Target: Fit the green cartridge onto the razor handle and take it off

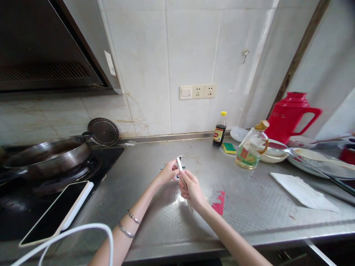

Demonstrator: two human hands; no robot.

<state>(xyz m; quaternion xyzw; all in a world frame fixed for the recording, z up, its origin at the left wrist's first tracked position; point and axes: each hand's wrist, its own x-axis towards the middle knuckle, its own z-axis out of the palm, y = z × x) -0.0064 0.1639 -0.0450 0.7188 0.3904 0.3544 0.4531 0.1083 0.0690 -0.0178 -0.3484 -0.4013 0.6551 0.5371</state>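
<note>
Both hands meet over the middle of the steel counter, around a slim white handle-like tool point(180, 164) with a small black part at its far end. Wrapped round its lower length are the fingers of my right hand point(192, 187), and the near end sticks out below the palm. My left hand point(168, 172) is closed at the tool's upper part, fingertips against it. Small dark, green and pinkish bits show between the hands, too small to name. A little teal-edged piece point(162, 167) shows just left of my left fingers.
At left, a pan point(50, 157) sits on the black stove, with a phone point(58, 212) and white cable point(83, 226) nearer. Rightward are a soy sauce bottle point(219, 133), sponge point(229, 148), glass bottle point(249, 149), red flask point(290, 116), dishes point(273, 157), and white paper point(302, 190).
</note>
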